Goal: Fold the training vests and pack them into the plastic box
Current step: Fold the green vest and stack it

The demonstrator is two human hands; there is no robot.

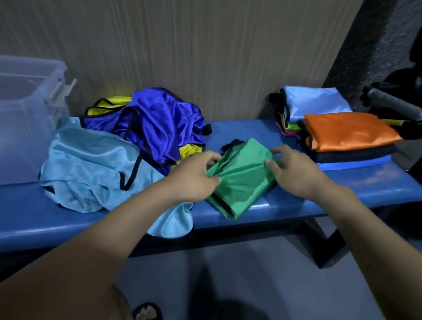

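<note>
Green vest [241, 178] sits half-folded on the blue bench [357, 179], left hand [192, 178] pinching its near edge, right hand [294, 170] gripping the far corner. Plastic box [15, 115] is cut off at left, contents too blurry to make out.

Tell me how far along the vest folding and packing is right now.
Partly done. Folded vests sit in two stacks at the bench's right end, one topped by an orange vest, one by a pale blue vest. In hand: the left hand and right hand grip a green vest, mid-fold. Left: the crumpled purple vest, light blue vest and yellow one, then packing; the plastic box looks empty.
</note>
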